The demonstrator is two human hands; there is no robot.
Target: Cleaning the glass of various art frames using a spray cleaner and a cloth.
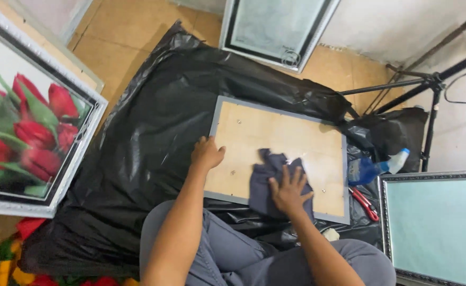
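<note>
A grey-framed picture frame [223, 114] lies face down on black plastic sheeting, its tan backing board up. My left hand [207, 153] rests flat on the frame's left edge, fingers together on the board. My right hand [288, 189] presses spread fingers down on a dark blue cloth [269, 169] that lies crumpled on the board near its front edge.
Black plastic sheeting [143, 153] covers the tiled floor. A framed picture of red tulips [23, 122] lies at left. Another frame [275, 29] leans on the far wall. A blue spray bottle [376, 168], red-handled pliers [364, 204], a tripod [429, 85] and a silver frame [434, 228] are at right.
</note>
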